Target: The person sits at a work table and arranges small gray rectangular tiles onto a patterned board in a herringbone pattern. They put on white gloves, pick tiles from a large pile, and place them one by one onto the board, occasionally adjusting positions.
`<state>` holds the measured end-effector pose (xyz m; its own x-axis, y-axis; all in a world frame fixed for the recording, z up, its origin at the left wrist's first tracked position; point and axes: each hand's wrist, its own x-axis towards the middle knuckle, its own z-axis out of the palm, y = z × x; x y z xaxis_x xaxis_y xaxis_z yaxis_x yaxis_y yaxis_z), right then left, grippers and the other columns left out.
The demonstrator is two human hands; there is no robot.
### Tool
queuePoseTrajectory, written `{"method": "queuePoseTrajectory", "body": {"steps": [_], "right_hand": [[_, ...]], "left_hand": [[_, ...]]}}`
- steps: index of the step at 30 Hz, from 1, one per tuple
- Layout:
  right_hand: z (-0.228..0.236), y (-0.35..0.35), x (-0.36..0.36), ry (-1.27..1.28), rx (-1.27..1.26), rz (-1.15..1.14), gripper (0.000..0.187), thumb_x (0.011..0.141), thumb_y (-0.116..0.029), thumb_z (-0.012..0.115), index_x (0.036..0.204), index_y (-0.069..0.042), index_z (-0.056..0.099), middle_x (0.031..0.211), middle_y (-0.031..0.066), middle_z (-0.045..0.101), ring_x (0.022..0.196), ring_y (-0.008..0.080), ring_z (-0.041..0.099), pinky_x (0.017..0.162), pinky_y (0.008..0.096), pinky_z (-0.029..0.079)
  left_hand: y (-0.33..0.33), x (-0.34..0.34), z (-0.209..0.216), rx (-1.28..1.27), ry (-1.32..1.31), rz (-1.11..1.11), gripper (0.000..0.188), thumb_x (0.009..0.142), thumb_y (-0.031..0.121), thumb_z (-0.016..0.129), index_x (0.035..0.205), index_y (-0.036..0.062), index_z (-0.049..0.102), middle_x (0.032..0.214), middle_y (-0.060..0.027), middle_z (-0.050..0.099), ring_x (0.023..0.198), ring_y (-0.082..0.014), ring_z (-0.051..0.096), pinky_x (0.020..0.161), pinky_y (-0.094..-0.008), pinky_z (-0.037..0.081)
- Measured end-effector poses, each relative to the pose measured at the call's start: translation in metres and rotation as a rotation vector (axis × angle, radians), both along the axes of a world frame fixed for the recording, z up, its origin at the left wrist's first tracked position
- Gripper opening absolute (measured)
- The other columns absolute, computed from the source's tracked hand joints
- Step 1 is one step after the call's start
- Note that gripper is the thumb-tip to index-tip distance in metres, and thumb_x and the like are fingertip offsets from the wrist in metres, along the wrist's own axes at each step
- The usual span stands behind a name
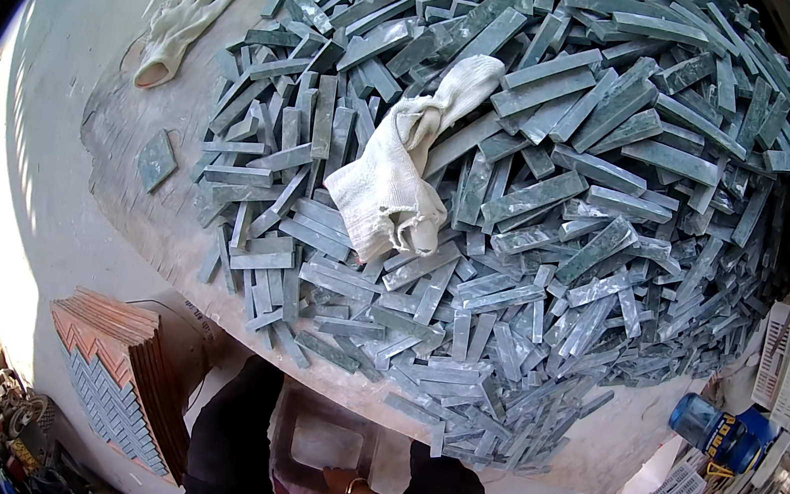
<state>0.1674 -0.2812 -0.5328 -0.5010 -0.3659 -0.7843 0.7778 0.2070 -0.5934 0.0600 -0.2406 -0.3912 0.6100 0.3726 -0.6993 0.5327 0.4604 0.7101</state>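
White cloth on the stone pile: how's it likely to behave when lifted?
Probably floppy: the white cloth lies twisted and creased, sagging over the strips.
Likely light for its size: it looks like thin knit fabric.
Might drag or nudge a strip, since it rests directly on a loose, jumbled heap.

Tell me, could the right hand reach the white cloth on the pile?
Probably: the right hand must clear the table edge and stretch over stone strips, but nothing covers the white cloth.
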Motion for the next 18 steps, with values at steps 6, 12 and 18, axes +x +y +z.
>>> {"method": "queuePoseTrajectory", "body": {"steps": [6, 12, 18], "right_hand": [[-0.040, 0.015, 0.022, 0.113, 0.205, -0.065, 0.041, 0.076, -0.033, 0.066, 0.102, -0.002, 0.058, 0.093, 0.0214, 0.066, 0.088, 0.0375, 0.065, 0.074, 0.0464, 0.052], [-0.087, 0.041, 0.025, 0.243, 0.265, 0.140, 0.030, 0.083, -0.019, 0.056, 0.107, -0.002, 0.060, 0.094, 0.0227, 0.065, 0.091, 0.0360, 0.064, 0.076, 0.0451, 0.052], [-0.093, 0.076, -0.021, 0.217, 0.508, 0.216, 0.031, 0.083, -0.020, 0.057, 0.109, -0.002, 0.059, 0.095, 0.0229, 0.065, 0.092, 0.0355, 0.064, 0.077, 0.0446, 0.052]], "left_hand": [[0.010, -0.008, -0.035, 0.083, 0.030, 0.029, 0.044, 0.092, 0.029, 0.053, 0.125, 0.0000, 0.052, 0.124, -0.0230, 0.054, 0.119, -0.0332, 0.050, 0.106, -0.0452, 0.029], [0.027, 0.000, -0.079, 0.227, 0.063, 0.071, 0.045, 0.092, 0.029, 0.053, 0.125, 0.0001, 0.052, 0.124, -0.0224, 0.054, 0.119, -0.0325, 0.050, 0.105, -0.0446, 0.030], [0.041, 0.033, -0.105, 0.415, 0.119, 0.087, 0.045, 0.092, 0.029, 0.053, 0.126, 0.0001, 0.051, 0.125, -0.0219, 0.054, 0.119, -0.0318, 0.051, 0.104, -0.0439, 0.032]]}}
